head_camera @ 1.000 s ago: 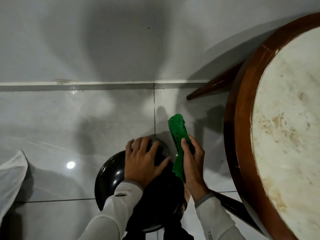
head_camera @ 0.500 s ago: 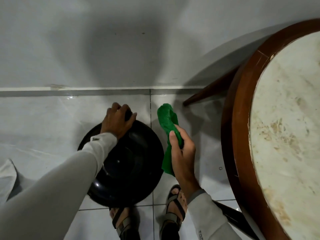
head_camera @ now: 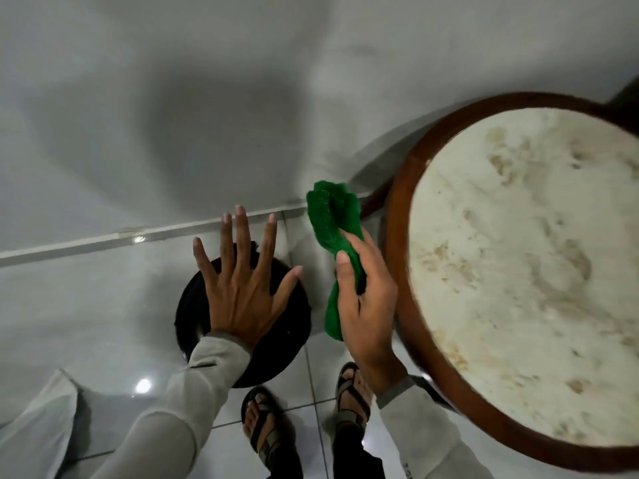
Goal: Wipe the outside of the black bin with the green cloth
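The left hand [head_camera: 242,292] is spread flat, fingers apart, above the black bin [head_camera: 294,326] on the floor [head_camera: 86,299]. The right hand [head_camera: 366,305] has its grip clamped on the green cloth [head_camera: 332,219], just beside the bin.

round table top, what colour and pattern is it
The round table top is cream with mottled tan blotches, inside a reddish-brown wooden rim; the head view shows it.

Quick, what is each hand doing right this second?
Left hand: open, fingers spread above the black bin, holding nothing.
Right hand: closed on the green cloth.
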Action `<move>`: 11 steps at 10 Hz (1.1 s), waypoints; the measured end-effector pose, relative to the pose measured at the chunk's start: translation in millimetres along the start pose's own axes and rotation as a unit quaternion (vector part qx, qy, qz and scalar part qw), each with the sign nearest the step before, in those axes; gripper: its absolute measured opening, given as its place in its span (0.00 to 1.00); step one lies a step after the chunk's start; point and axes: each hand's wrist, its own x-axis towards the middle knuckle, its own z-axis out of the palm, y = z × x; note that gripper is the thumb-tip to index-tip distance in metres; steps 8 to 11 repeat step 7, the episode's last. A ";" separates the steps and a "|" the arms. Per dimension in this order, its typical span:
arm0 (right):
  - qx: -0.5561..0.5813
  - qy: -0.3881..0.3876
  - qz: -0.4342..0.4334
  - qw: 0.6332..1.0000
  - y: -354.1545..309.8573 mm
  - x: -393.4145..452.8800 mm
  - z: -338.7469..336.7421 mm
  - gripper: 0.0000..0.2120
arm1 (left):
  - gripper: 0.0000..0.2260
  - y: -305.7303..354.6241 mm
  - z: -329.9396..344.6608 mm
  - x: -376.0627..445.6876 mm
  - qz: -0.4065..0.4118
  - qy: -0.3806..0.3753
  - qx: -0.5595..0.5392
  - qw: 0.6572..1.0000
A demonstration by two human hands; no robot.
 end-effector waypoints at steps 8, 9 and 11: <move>-0.501 -0.068 0.004 0.863 -5.2 75.2 -170.5 0.41 | 0.38 115.0 -121.8 65.3 0.088 0.048 0.035 0.994; -0.501 -0.068 0.004 0.863 -5.2 75.2 -170.5 0.41 | 0.38 115.0 -121.8 65.3 0.088 0.048 0.035 0.994; -0.501 -0.068 0.004 0.863 -5.2 75.2 -170.5 0.41 | 0.38 115.0 -121.8 65.3 0.088 0.048 0.035 0.994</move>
